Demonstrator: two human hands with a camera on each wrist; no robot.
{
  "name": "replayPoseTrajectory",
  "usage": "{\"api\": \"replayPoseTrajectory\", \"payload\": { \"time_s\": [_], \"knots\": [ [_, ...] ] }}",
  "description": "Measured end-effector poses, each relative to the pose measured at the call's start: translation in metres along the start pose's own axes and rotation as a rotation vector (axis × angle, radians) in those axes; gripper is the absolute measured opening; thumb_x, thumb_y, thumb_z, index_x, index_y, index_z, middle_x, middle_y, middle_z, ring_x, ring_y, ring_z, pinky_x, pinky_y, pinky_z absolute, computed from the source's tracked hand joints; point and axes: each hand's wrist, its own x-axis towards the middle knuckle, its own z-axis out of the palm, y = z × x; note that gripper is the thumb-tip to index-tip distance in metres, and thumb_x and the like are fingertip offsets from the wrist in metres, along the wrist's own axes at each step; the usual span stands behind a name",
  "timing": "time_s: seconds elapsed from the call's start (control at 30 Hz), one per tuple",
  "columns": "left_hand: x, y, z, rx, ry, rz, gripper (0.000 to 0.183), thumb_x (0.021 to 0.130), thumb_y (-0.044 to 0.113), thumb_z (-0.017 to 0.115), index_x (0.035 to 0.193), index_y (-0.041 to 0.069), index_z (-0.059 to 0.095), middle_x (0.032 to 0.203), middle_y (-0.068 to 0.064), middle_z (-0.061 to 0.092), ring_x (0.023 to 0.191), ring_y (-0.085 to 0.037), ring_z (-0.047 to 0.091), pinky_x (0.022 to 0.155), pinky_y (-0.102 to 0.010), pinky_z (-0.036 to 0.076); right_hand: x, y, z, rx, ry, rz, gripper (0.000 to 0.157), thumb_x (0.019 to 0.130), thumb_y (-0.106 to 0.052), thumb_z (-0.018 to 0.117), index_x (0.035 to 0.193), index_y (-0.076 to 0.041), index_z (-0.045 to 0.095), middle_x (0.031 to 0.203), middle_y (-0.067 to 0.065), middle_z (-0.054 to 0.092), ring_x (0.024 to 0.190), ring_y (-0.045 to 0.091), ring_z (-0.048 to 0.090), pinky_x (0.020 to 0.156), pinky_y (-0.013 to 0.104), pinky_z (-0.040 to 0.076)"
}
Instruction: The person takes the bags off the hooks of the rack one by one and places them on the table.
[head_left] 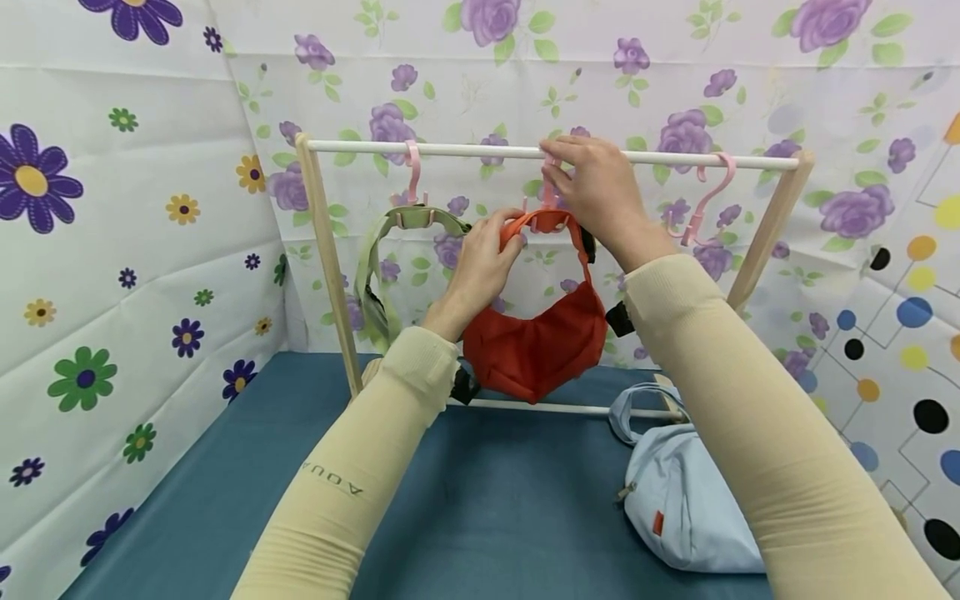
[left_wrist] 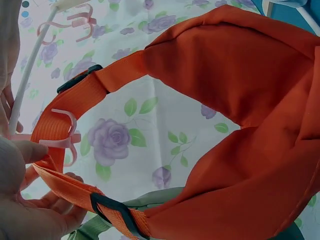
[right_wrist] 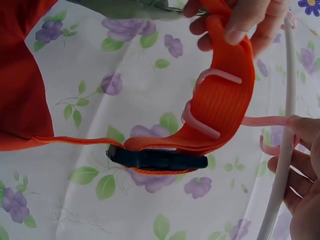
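An orange-red bag (head_left: 536, 342) hangs by its strap from a pink hook (head_left: 550, 196) on the white rail of a rack. My left hand (head_left: 480, 262) pinches the orange strap (left_wrist: 70, 187) between thumb and fingers, left of the hook. At the rail, my right hand (head_left: 596, 187) holds the top of the same hook, with thumb and fingers around its stem, as the right wrist view shows. The strap lies across the hook's prongs (right_wrist: 202, 120). A black buckle (right_wrist: 157, 159) sits on the strap below them.
Left on the rail, a green bag strap (head_left: 371, 267) hangs from another pink hook (head_left: 413, 171). A third pink hook (head_left: 705, 200) hangs at the right with nothing on it. A light blue bag (head_left: 686, 500) lies on the blue-covered table (head_left: 480, 517). Wooden posts (head_left: 768, 233) hold the rail.
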Motion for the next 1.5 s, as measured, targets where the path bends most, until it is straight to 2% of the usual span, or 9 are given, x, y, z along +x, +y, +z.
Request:
{"api": "replayPoseTrajectory", "payload": {
  "time_s": [0.2,0.5,0.73,0.93,1.1,1.23,1.37,1.5],
  "knots": [
    [0.003,0.006,-0.002,-0.026,0.033,0.021,0.036,0.107,0.019,0.059,0.141,0.01,0.063,0.121,-0.015,0.066,0.102,-0.026,0.056,0.085,-0.037,0.045,-0.001,0.003,0.003,0.026,0.014,0.011,0.037,0.103,-0.018,0.068,0.14,-0.009,0.067,0.139,0.013,0.066,0.134,0.034,0.057,0.116,0.046,0.04],
    [0.008,0.016,-0.008,-0.037,0.079,0.029,0.034,0.107,0.021,0.061,0.138,0.01,0.066,0.126,-0.013,0.067,0.107,-0.025,0.056,0.088,-0.036,0.046,-0.004,0.008,0.011,0.052,0.053,-0.027,0.036,0.102,-0.016,0.07,0.138,-0.011,0.069,0.138,0.012,0.067,0.134,0.035,0.057,0.117,0.044,0.039],
    [0.012,0.023,-0.011,-0.026,0.104,0.065,0.035,0.107,0.019,0.061,0.14,0.009,0.065,0.129,-0.014,0.067,0.108,-0.024,0.058,0.089,-0.036,0.048,-0.004,0.004,0.009,0.063,0.019,-0.013,0.036,0.102,-0.015,0.069,0.138,-0.01,0.069,0.137,0.012,0.067,0.133,0.036,0.057,0.116,0.046,0.039],
    [0.013,0.03,-0.011,-0.117,0.158,0.127,0.033,0.106,0.018,0.063,0.138,0.008,0.062,0.121,-0.012,0.067,0.095,-0.021,0.059,0.077,-0.027,0.047,0.002,0.001,0.003,0.055,-0.012,-0.002,0.036,0.1,-0.015,0.072,0.136,-0.01,0.07,0.134,0.011,0.069,0.124,0.036,0.064,0.112,0.047,0.043],
    [0.013,0.037,-0.013,-0.217,0.213,0.192,0.026,0.105,0.017,0.064,0.128,0.005,0.061,0.119,-0.011,0.07,0.101,-0.018,0.065,0.08,-0.025,0.047,0.004,-0.001,-0.001,0.041,-0.036,0.027,0.036,0.1,-0.017,0.072,0.136,-0.014,0.07,0.135,0.008,0.068,0.123,0.036,0.064,0.114,0.047,0.04],
    [0.012,0.044,-0.015,-0.255,0.209,0.216,0.025,0.106,0.017,0.063,0.127,0.004,0.061,0.119,-0.011,0.069,0.109,-0.019,0.066,0.085,-0.026,0.048,0.005,-0.001,-0.003,0.034,-0.031,0.03,0.035,0.101,-0.016,0.071,0.136,-0.014,0.071,0.135,0.008,0.069,0.122,0.036,0.064,0.113,0.047,0.04],
    [0.011,0.048,-0.017,-0.253,0.187,0.197,0.024,0.105,0.017,0.064,0.126,0.005,0.061,0.118,-0.011,0.069,0.105,-0.019,0.065,0.083,-0.026,0.047,0.006,-0.001,-0.006,0.033,-0.042,0.035,0.035,0.102,-0.017,0.07,0.137,-0.014,0.07,0.135,0.008,0.068,0.123,0.036,0.064,0.114,0.047,0.04],
    [0.008,0.05,-0.017,-0.252,0.136,0.179,0.024,0.105,0.019,0.065,0.126,0.006,0.062,0.116,-0.01,0.07,0.103,-0.019,0.064,0.082,-0.027,0.047,0.004,0.001,-0.011,0.04,-0.071,0.064,0.039,0.103,-0.018,0.069,0.141,-0.012,0.067,0.131,0.012,0.071,0.12,0.037,0.064,0.111,0.048,0.042]
  ]
}}
